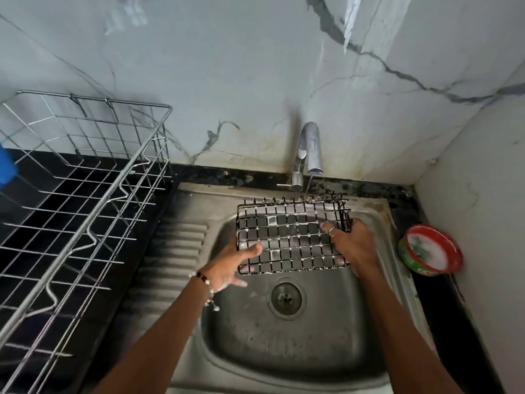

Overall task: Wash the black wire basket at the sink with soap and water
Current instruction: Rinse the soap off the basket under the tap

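Note:
The black wire basket [292, 236] hangs over the steel sink [298, 351], flecked with white suds at its wire joints. My left hand [230, 265] grips its lower left corner, thumb on top. My right hand [353, 245] holds its right side, fingers laid across the grid, a ring on one finger. A thin stream of water runs from the tap [309, 149] onto the basket's far right edge. A round red and green tub of dish soap [430, 250], foamy inside, sits on the counter to the right of the sink.
A large silver wire dish rack [79, 200] stands on the black counter to the left, beside the ribbed drainboard [170, 251]. The sink drain [286, 297] lies below the basket. Marble walls close in behind and on the right. Something blue [5, 166] shows at the left edge.

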